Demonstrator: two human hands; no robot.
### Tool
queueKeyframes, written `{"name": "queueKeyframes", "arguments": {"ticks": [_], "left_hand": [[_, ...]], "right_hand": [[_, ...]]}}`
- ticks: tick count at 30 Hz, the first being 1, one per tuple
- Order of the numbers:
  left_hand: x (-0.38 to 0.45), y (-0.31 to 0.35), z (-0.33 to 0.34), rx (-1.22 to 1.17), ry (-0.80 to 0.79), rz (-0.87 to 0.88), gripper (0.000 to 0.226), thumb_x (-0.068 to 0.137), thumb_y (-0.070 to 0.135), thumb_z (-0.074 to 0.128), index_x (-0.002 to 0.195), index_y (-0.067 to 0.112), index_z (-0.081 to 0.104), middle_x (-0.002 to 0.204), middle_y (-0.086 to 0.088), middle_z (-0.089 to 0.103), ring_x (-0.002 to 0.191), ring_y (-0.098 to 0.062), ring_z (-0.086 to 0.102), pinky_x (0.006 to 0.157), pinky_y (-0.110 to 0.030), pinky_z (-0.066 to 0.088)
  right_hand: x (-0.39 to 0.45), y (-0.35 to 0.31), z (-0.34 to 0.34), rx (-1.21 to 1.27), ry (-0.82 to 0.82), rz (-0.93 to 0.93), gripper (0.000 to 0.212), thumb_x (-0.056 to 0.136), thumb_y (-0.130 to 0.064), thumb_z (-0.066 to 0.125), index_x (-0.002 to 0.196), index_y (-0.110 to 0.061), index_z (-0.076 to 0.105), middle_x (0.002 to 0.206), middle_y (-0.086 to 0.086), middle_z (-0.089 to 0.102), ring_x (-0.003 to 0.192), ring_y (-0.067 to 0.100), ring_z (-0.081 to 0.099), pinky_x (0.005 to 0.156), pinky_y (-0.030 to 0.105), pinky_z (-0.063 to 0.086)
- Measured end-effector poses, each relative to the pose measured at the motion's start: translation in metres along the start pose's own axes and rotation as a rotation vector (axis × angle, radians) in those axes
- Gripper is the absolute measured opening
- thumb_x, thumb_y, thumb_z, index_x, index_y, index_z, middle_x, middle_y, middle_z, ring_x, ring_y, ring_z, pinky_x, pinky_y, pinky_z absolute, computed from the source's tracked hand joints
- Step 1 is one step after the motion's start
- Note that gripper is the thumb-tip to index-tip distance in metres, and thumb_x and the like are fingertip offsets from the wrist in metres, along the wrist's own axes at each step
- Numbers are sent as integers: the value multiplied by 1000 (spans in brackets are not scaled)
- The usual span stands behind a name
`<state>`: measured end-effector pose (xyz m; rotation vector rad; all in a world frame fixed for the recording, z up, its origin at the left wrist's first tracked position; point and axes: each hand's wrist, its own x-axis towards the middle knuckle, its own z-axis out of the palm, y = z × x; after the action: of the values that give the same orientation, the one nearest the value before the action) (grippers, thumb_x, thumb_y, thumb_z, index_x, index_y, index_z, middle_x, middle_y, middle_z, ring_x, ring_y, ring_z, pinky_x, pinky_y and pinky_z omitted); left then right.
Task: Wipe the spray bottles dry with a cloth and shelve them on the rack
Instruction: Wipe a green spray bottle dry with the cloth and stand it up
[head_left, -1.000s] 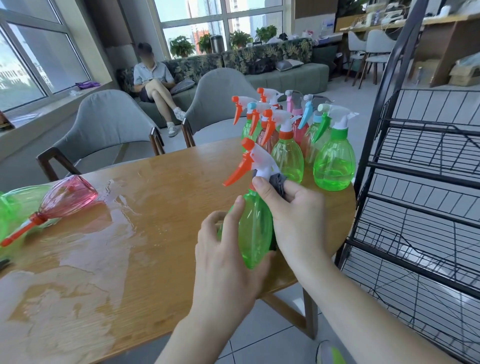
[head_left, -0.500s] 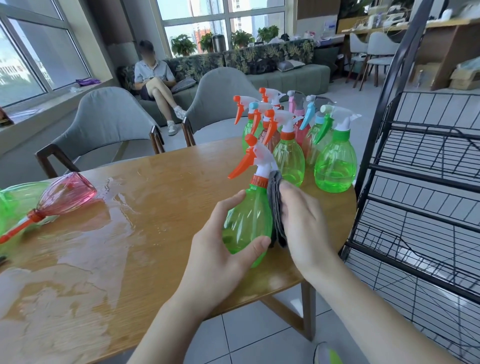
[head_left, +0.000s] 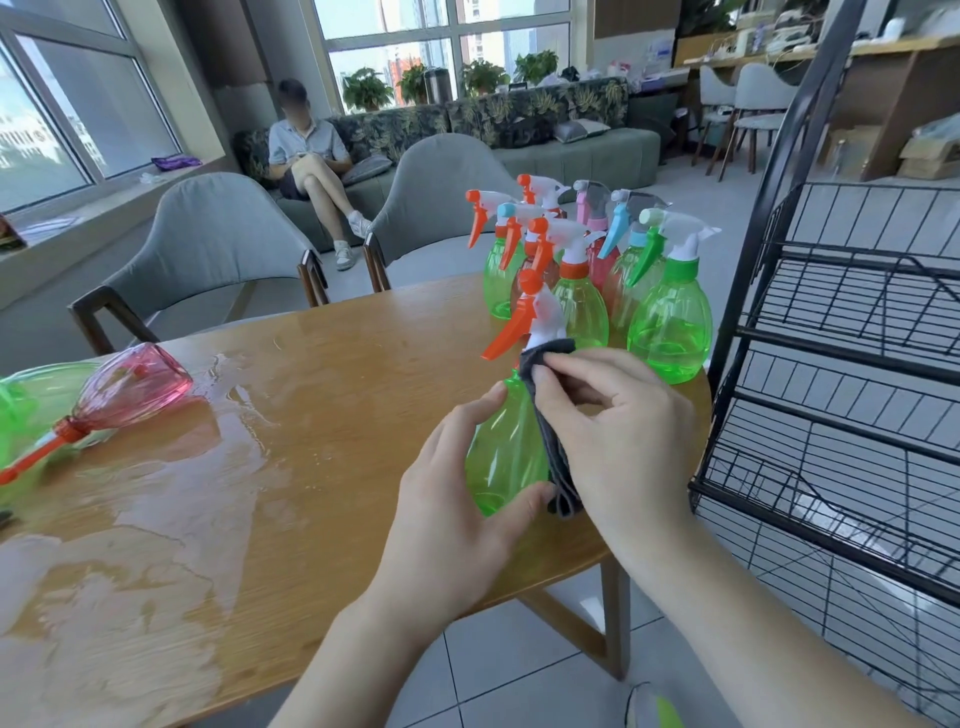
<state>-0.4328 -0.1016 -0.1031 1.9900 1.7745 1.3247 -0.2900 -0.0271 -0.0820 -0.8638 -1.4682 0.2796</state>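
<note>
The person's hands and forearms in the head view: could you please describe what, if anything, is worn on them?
Both are bare. The left hand and right hand show no gloves, rings, watch or bracelet. No sleeve shows on either forearm as far as the frame edge, so any sleeve ends higher up, out of view. Nothing is marked or written on them.
</note>
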Motion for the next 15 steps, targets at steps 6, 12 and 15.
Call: {"name": "queueKeyframes", "arguments": {"ticks": [6,12,15], "left_hand": [[0,1,2,14,-5,3,79,84,32,89,151,35,46,144,24,57,137,4,50,109,-10,37],[1,0,1,-46,11,-42,76,86,37,86,147,47,42,142,31,57,137,9,48,106,-7,36],[1,-4,-4,-147,23,-106,72,85,42,83,146,44,45,136,50,49,133,24,40,100,4,27]], "right_hand": [[7,-3,9,-156,-66,-214,10,91,-10,79,100,-9,83,100,3,69,92,14,61,87,6,41],[9,8,3,-129,-239,-98,14,96,-22,75,108,-20,82,113,1,54,85,16,57,80,13,46],[9,20,0,-77,-273,-83,13,94,-15,76,106,-16,83,110,4,61,78,15,66,78,19,55]]}}
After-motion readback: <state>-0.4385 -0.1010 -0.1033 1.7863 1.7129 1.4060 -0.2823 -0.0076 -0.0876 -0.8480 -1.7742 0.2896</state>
